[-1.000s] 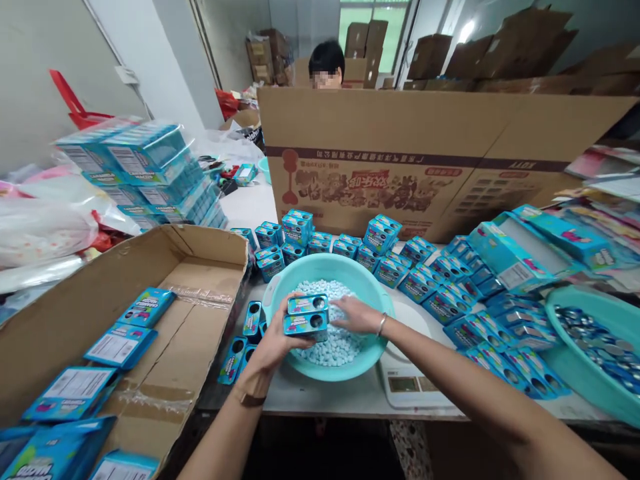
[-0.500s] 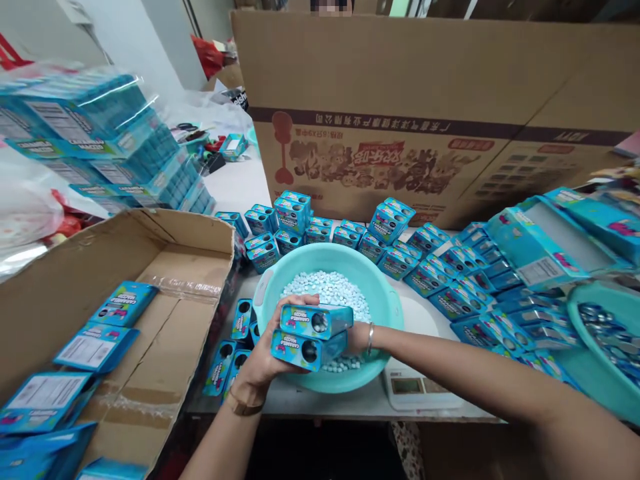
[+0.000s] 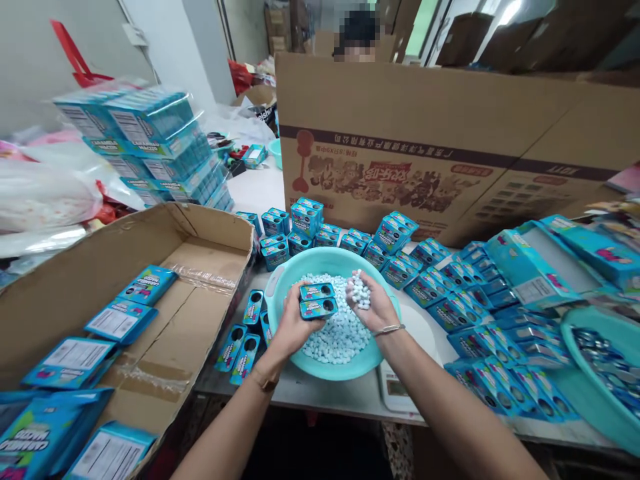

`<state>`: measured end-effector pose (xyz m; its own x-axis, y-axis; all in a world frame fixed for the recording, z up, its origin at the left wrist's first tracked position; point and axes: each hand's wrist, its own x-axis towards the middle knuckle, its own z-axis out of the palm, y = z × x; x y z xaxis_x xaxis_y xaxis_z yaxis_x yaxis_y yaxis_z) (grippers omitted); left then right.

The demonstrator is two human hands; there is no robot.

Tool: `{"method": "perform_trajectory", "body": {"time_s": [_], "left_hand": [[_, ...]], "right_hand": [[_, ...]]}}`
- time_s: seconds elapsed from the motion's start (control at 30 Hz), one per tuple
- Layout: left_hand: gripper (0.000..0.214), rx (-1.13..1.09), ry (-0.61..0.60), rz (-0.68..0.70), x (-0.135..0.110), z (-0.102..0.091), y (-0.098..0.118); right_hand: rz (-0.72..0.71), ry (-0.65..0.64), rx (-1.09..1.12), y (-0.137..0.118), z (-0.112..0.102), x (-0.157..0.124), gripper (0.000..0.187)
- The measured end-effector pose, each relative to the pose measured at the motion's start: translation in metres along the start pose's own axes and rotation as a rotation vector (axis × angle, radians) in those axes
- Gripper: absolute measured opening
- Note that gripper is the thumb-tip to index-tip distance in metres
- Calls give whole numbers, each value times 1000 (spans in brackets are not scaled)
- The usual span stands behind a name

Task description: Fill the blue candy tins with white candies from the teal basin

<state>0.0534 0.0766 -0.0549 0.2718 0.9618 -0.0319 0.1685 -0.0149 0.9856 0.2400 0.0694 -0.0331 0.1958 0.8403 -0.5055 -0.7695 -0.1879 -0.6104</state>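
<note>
Clasped two stacked blue tins [image 3: 318, 301] in the left hand [image 3: 290, 328] above a teal basin [image 3: 278, 285] of pale-blue candies [image 3: 340, 335] on the counter [image 3: 325, 398], and clenched a handful [image 3: 360, 291] in the right hand [image 3: 376, 312].

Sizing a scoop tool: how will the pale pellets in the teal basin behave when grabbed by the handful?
Likely loose and pourable: the pellets heap in the teal basin and mound on the right hand, beside the left hand and its tins, so some may spill. Small, rounded: apt to roll.
</note>
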Motion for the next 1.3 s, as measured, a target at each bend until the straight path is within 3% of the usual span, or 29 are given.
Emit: {"method": "perform_trajectory", "body": {"time_s": [0.2,0.27,0.4,0.53,0.7,0.83,1.03,1.17,1.23,1.3], "left_hand": [[72,232,102,65,5,20,-4],[72,280,101,109,4,21,-1],[68,335,13,226,-2,17,2],[67,309,-17,235,-4,15,2],[75,85,-26,132,2,10,-2],[78,-140,-104,62,1,2,-1],[83,-349,-210,-67,-7,8,1],[80,-220,-207,-46,-3,12,-1],[73,-44,-124,70,1,15,-3],[68,117,-41,185,4,18,-6]], "right_hand": [[-459,157,61,34,36,-10,20],[-532,168,23,37,39,-11,23],[-520,125,-72,34,38,-12,23],[-534,73,-119,35,40,-15,24],[-487,95,-169,23,29,-10,25],[-503,108,-381,11,10,-2,30],[-460,1,-462,31,11,-8,50],[-473,89,-396,32,15,-8,50],[-546,113,-413,33,15,-6,48],[-570,46,-494,36,15,-5,45]]}}
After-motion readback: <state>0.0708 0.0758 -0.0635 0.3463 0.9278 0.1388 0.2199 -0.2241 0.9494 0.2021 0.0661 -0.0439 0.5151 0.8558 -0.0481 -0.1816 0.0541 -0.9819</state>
